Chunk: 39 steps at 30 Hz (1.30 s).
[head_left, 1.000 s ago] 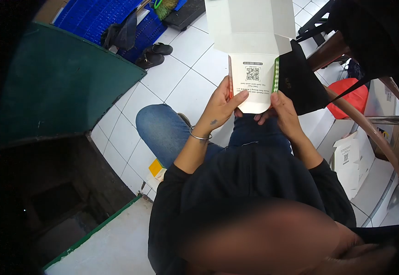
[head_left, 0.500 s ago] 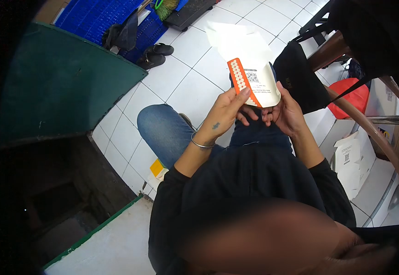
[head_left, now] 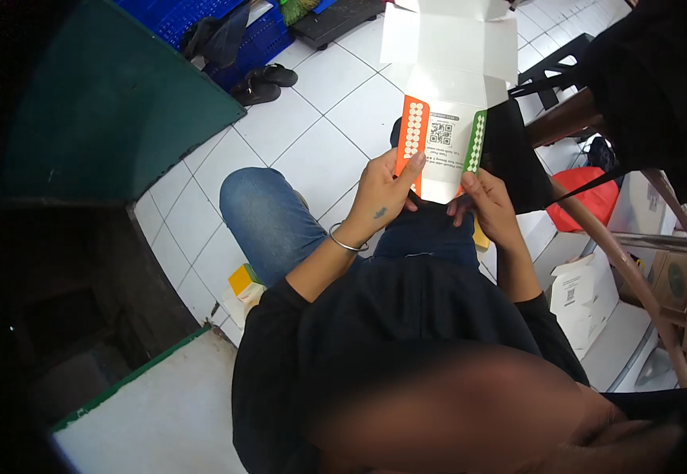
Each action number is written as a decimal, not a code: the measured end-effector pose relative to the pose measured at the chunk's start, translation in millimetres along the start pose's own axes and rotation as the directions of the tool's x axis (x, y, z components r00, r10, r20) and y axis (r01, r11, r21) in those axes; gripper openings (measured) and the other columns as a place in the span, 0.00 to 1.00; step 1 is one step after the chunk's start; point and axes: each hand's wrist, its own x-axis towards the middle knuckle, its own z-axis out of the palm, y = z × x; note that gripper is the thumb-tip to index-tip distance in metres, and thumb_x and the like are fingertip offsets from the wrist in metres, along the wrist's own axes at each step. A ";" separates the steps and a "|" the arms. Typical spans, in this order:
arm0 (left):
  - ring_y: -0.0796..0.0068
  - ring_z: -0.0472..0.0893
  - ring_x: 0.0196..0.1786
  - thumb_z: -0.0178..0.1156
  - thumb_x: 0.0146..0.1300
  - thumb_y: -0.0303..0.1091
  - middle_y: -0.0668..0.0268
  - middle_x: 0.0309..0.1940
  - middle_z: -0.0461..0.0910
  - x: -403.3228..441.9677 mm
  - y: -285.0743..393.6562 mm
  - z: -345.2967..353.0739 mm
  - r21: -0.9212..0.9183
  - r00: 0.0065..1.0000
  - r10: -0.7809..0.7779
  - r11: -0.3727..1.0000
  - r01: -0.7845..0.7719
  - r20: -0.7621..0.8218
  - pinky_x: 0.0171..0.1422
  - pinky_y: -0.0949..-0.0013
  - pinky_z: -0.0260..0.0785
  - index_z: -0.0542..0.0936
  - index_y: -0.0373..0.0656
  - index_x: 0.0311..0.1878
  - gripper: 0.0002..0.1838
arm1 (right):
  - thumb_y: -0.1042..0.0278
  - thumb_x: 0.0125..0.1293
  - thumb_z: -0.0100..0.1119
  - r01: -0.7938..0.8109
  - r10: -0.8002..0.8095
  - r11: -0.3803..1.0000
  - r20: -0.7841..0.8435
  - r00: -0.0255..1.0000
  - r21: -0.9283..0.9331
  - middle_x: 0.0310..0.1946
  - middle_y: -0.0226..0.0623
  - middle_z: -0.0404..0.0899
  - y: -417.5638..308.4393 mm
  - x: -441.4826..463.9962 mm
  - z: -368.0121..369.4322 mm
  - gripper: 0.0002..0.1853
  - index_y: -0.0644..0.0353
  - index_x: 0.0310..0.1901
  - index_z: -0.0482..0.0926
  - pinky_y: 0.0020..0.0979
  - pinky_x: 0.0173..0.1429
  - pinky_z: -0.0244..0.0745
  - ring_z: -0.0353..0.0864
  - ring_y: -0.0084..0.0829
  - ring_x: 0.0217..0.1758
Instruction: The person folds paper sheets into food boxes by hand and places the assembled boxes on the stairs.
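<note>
Above my knees I hold an unfolded cardboard box (head_left: 447, 146), its white inside facing up with a QR code and small print. An orange side flap with pale dots is folded over at its left edge, and a green patterned flap at its right. My left hand (head_left: 389, 183), with a bracelet at the wrist, grips the orange side, thumb on top. My right hand (head_left: 487, 204) pinches the lower right corner by the green flap, fingers curled beneath. The far white panels of the box spread out past the QR code.
Another flattened white box (head_left: 576, 304) lies at the right near a brown chair frame (head_left: 636, 272). A red bag (head_left: 584, 197) and a black bag (head_left: 509, 158) are also on that side. Yellow-and-white boxes (head_left: 244, 283) sit on the floor by my left knee. Black shoes (head_left: 264, 85) stand near blue crates (head_left: 260, 47).
The right flap, green outside, now shows folded up, and my right thumb has moved onto it. The box lies flatter towards the camera, with more of its far panels in view.
</note>
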 end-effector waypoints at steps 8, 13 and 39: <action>0.84 0.76 0.23 0.47 0.77 0.50 0.67 0.23 0.81 7.7 -12.0 5.9 -0.048 0.953 0.113 0.990 -0.132 -0.280 0.24 0.77 0.68 0.80 0.35 0.38 0.25 | 0.55 0.74 0.54 0.063 -0.137 0.921 -0.167 0.976 -0.385 0.16 0.30 0.76 14.2 3.5 24.5 0.18 0.64 0.38 0.79 0.24 0.24 0.71 0.76 0.21 0.17; 0.81 0.73 0.23 0.47 0.77 0.49 0.63 0.19 0.78 20.6 -18.4 -3.4 0.378 0.859 0.362 0.900 -0.220 -0.361 0.30 0.69 0.68 0.79 0.34 0.32 0.27 | 0.55 0.74 0.53 0.123 -0.178 0.945 -0.160 0.971 -0.303 0.21 0.33 0.79 13.5 4.1 39.9 0.18 0.65 0.44 0.78 0.26 0.27 0.73 0.79 0.24 0.20; 0.79 0.82 0.36 0.69 0.61 0.34 0.62 0.32 0.85 30.7 -62.5 33.1 0.126 0.964 0.262 0.959 -0.253 -0.055 0.43 0.74 0.73 0.83 0.34 0.38 0.11 | 0.78 0.66 0.60 0.206 -0.569 0.706 -0.370 0.734 -0.677 0.32 0.36 0.80 19.2 2.3 -5.9 0.06 0.65 0.43 0.82 0.23 0.33 0.73 0.79 0.22 0.29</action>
